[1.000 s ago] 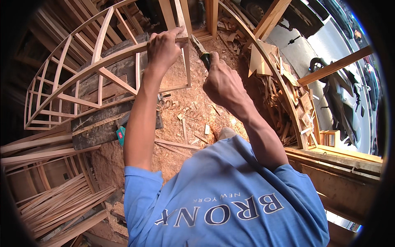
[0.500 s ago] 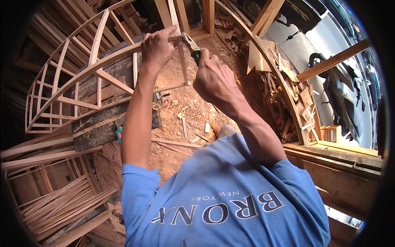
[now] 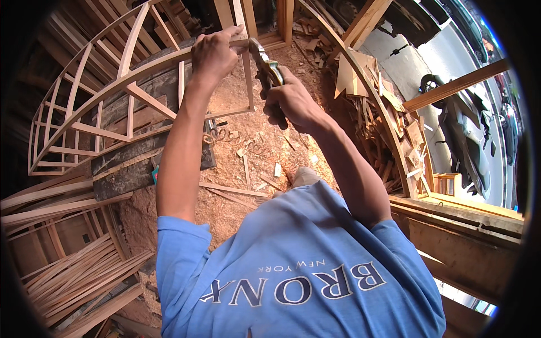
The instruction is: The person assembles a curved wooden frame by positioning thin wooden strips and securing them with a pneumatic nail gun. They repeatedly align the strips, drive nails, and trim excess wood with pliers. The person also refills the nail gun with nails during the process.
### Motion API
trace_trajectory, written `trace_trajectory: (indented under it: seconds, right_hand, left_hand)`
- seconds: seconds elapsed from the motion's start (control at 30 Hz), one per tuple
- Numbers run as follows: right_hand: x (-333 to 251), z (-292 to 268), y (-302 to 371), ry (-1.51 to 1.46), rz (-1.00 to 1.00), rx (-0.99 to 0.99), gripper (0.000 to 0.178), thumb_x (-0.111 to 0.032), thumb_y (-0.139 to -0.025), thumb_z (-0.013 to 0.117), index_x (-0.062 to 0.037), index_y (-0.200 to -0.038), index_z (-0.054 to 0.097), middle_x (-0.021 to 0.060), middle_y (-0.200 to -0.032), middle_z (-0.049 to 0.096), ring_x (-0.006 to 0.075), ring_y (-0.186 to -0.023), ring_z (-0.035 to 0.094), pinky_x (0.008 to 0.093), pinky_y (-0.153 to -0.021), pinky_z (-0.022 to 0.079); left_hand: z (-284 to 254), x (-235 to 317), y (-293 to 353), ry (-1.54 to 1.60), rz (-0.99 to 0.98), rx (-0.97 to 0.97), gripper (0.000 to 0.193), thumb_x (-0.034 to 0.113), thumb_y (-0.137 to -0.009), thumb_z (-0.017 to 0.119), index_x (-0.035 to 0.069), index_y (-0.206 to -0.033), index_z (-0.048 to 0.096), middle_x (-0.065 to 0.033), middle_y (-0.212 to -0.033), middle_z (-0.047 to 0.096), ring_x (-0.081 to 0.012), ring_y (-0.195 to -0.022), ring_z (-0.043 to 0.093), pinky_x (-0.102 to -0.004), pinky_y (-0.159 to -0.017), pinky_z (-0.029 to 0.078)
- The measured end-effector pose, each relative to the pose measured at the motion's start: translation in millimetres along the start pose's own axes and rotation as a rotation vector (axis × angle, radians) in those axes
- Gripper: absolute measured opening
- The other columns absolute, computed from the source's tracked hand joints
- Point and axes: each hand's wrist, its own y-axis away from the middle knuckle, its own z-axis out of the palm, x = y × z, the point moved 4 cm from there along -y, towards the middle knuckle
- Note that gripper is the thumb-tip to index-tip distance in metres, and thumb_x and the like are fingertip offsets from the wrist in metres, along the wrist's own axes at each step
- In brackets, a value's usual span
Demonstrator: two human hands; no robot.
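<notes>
A curved wooden frame (image 3: 147, 70) built of thin slats reaches across the upper left. My left hand (image 3: 215, 55) is closed around its end, with the index finger stretched along the wood. My right hand (image 3: 290, 101) grips a pair of pliers (image 3: 272, 69) with green on the handles. The metal jaws of the pliers meet the tip of the frame's rail, just right of my left hand. Whether the jaws hold a nail there is too small to tell.
Under the frame stands a dark workbench (image 3: 121, 169). A coiled hose (image 3: 239, 138) and scraps lie on the sawdust floor (image 3: 225, 225). Stacked slats (image 3: 84, 276) fill the lower left. A curved wooden rail (image 3: 376, 93), offcuts (image 3: 394, 135) and a motorcycle (image 3: 468, 135) are at right.
My right hand has rolled over, so the pliers' handles and curled fingers show more. The frame and my left hand have shifted slightly up and left.
</notes>
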Motion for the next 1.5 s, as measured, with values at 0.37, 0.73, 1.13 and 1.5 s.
trace_trajectory:
  seconds: [0.37, 0.73, 1.13, 1.5]
  right_hand:
    - [-18, 2, 8, 0.771, -0.083, 0.245, 0.043, -0.004, -0.090, 0.040, 0.0046, -0.131, 0.039, 0.0254, -0.094, 0.057, 0.0281, -0.069, 0.063, 0.0398, -0.052, 0.050]
    - [15, -48, -8, 0.267, -0.217, 0.021, 0.063, -0.003, -0.077, 0.056, -0.0059, -0.140, 0.049, 0.0024, -0.097, 0.053, 0.0089, -0.090, 0.048, 0.0243, -0.083, 0.041]
    - [45, -54, -37, 0.249, -0.269, -0.023, 0.076, -0.006, -0.079, 0.060, -0.0103, -0.151, 0.035, 0.0237, -0.137, 0.053, 0.0320, -0.112, 0.057, 0.0417, -0.093, 0.052]
    - [68, -35, -48, -0.111, -0.033, -0.162, 0.035, -0.014, -0.092, 0.056, -0.0050, -0.125, 0.049, -0.0020, -0.075, 0.046, 0.0087, -0.063, 0.045, 0.0249, -0.055, 0.040]
  left_hand:
    - [3, -2, 2, 0.004, 0.031, 0.022, 0.049, 0.001, -0.081, 0.059, 0.020, -0.126, 0.068, -0.0128, -0.100, 0.075, -0.0269, -0.089, 0.072, -0.0402, -0.096, 0.046]
    - [-4, 3, 2, -0.007, 0.011, -0.065, 0.056, -0.005, -0.077, 0.054, 0.018, -0.126, 0.068, -0.0122, -0.100, 0.075, -0.0259, -0.091, 0.072, -0.0383, -0.095, 0.046]
    - [-2, 0, 1, 0.026, 0.027, -0.019, 0.047, 0.023, -0.081, 0.078, 0.022, -0.126, 0.067, -0.0098, -0.103, 0.074, -0.0309, -0.094, 0.068, -0.0396, -0.095, 0.046]
    - [-5, 4, 1, 0.016, 0.017, -0.039, 0.048, 0.021, -0.080, 0.079, 0.021, -0.126, 0.067, -0.0102, -0.109, 0.073, -0.0314, -0.099, 0.068, -0.0396, -0.096, 0.046]
